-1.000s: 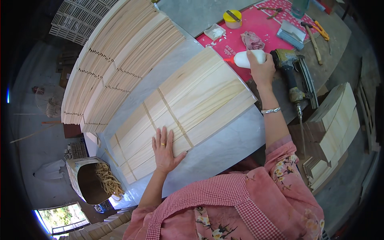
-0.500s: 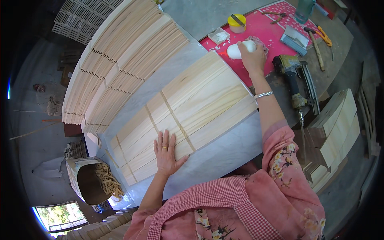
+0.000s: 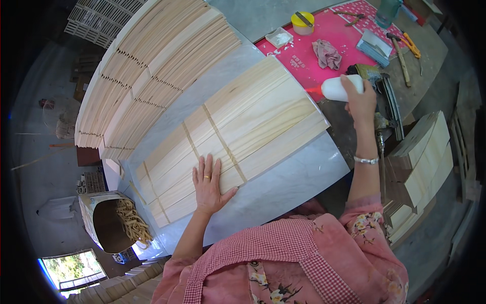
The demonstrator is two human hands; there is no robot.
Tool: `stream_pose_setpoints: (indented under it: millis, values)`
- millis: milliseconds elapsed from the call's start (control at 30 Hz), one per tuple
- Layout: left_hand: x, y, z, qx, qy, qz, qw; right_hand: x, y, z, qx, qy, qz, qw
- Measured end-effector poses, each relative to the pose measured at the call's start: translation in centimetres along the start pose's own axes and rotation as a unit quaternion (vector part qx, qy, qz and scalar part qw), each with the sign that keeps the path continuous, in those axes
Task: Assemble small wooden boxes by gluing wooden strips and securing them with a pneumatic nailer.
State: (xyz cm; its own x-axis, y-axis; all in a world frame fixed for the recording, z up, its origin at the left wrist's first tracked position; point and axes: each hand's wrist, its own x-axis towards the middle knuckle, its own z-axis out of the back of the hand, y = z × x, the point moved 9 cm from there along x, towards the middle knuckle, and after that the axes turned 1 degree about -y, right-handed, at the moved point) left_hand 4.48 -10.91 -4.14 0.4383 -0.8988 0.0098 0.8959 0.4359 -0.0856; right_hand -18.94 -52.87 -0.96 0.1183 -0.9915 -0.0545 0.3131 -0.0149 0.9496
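Observation:
My left hand (image 3: 209, 187) lies flat, fingers stretched out, on a panel of pale wooden boards (image 3: 263, 106). Narrow darker strips cross the boards near its fingertips and farther left. In my right hand (image 3: 361, 99) is a white squeeze bottle (image 3: 335, 89) with a red nozzle, tipped on its side. The nozzle points left, close to the panel's right end. The panel rests on a grey marbled tabletop (image 3: 298, 177).
Tall stacks of thin boards (image 3: 152, 76) stand behind the panel. On the pink mat (image 3: 309, 66) are a crumpled cloth (image 3: 327, 54) and a yellow-lidded tub (image 3: 302, 23). A nail gun (image 3: 390, 101) and hammer (image 3: 400, 60) lie right. A box of strips (image 3: 109, 223) sits left.
My right hand has brought the bottle right and nearer to me, off the pink mat, uncovering the crumpled cloth. My left hand stays flat on the boards.

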Motion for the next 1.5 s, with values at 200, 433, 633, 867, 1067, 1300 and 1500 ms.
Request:
stream_pose_setpoints:
  millis: [200, 433, 633, 867, 1067, 1300, 1500]
  values:
    - [-0.2, 0.6, 0.4, 0.002, -0.003, 0.033, 0.999, -5.6, 2.9, -6.1, 0.174, 0.090, -0.029, 0.980]
    - [-0.2, 0.8, 0.7, -0.035, -0.011, 0.023, 0.999, -11.0, 5.1, -21.8, 0.120, 0.209, -0.018, 0.970]
    - [-0.3, 0.8, 0.8, -0.034, -0.017, 0.019, 0.999, -11.3, 4.8, -27.7, 0.034, 0.178, 0.062, 0.981]
    - [-0.5, 0.9, 0.8, -0.047, -0.036, 0.017, 0.998, -12.9, 4.8, -26.2, 0.013, 0.184, 0.046, 0.982]
    - [-0.9, 0.8, 0.6, -0.049, -0.046, 0.017, 0.998, -15.8, 2.5, -19.7, -0.018, 0.176, 0.068, 0.982]
    - [-0.7, 1.1, 0.2, -0.035, -0.056, 0.012, 0.998, -20.3, 1.1, -11.1, -0.049, 0.200, 0.081, 0.975]
    - [-0.8, 1.1, 0.1, -0.037, -0.067, 0.011, 0.997, -21.9, 1.2, -7.6, -0.052, 0.243, 0.028, 0.968]
